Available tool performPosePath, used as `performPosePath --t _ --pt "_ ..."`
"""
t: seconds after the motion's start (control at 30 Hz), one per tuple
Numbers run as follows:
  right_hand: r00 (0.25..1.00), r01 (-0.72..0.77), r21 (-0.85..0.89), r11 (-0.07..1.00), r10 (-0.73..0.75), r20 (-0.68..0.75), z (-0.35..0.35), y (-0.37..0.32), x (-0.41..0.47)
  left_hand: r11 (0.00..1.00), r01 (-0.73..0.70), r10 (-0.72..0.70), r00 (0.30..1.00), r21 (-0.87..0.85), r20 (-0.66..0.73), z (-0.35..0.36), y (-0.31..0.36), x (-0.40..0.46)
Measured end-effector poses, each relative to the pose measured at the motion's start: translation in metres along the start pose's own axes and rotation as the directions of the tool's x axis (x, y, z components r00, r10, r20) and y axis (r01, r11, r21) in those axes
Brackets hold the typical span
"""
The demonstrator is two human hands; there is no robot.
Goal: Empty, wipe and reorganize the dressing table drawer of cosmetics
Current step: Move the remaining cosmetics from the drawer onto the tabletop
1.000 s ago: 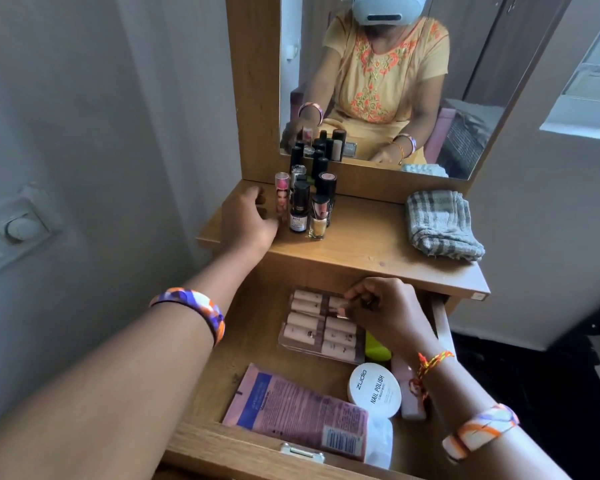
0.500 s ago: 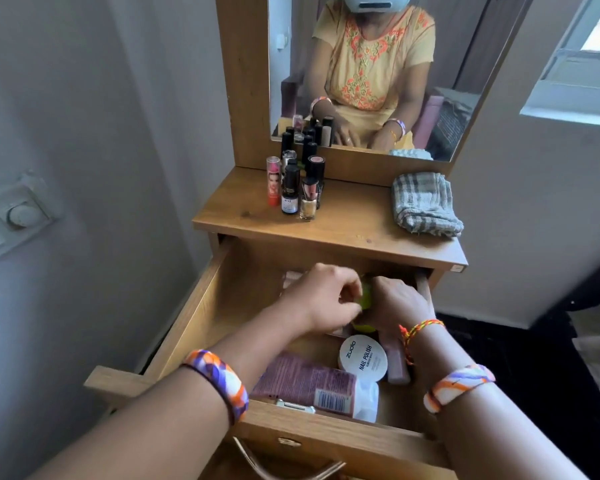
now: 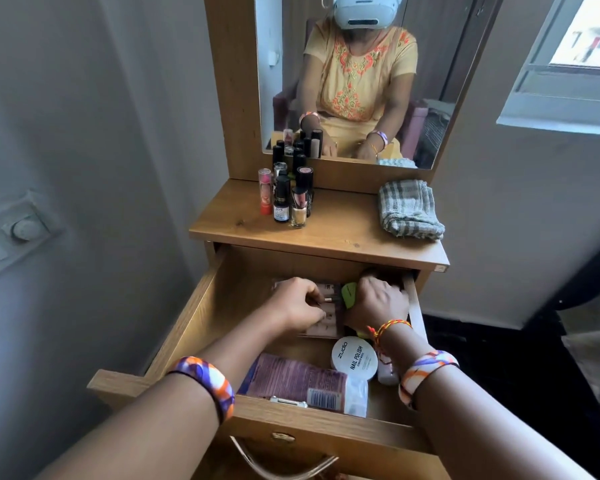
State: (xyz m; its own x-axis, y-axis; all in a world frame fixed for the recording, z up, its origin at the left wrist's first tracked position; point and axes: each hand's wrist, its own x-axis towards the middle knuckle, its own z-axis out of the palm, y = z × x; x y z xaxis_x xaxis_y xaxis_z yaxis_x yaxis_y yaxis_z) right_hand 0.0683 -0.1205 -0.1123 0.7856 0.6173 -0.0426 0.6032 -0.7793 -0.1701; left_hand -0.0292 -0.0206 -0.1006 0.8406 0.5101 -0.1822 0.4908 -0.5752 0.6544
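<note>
both hands are deep in the drawer [image 3: 174, 336] behind the white tub [image 3: 354, 357]: left hand [image 3: 297, 306] pinches a thin stick [image 3: 329, 300] lying crosswise, tip pointing at the right hand [image 3: 378, 301], curled by a green thing [image 3: 349, 293], hold unclear.

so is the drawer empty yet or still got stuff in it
Not empty. The open drawer still holds a pink tube, a white nail polish tub and a press-on nail pack.
</note>
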Motion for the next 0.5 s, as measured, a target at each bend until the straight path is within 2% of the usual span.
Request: performPosePath --t 0.23,0.33,0.43,0.5 --pt "0.998 -0.042 0.119 0.992 0.046 -0.032 -0.029 -0.005 -0.013 0.996 -0.021 0.012 0.995 -0.085 -0.102 0.008 -0.009 0.0" --pt "0.999 -0.023 0.167 0.986 0.03 -0.039 -0.047 -0.005 -0.022 0.98 -0.046 0.014 0.987 -0.195 -0.163 0.009 -0.01 0.0" --pt "0.994 0.019 0.362 0.932 0.021 -0.106 -0.064 -0.005 -0.026 0.918 -0.141 0.124 0.99 -0.371 -0.068 0.007 -0.007 -0.003" --pt "0.981 0.08 0.558 0.826 0.033 -0.19 -0.074 -0.007 -0.025 0.869 -0.21 0.207 0.977 -0.447 -0.057 0.005 0.0 -0.007"
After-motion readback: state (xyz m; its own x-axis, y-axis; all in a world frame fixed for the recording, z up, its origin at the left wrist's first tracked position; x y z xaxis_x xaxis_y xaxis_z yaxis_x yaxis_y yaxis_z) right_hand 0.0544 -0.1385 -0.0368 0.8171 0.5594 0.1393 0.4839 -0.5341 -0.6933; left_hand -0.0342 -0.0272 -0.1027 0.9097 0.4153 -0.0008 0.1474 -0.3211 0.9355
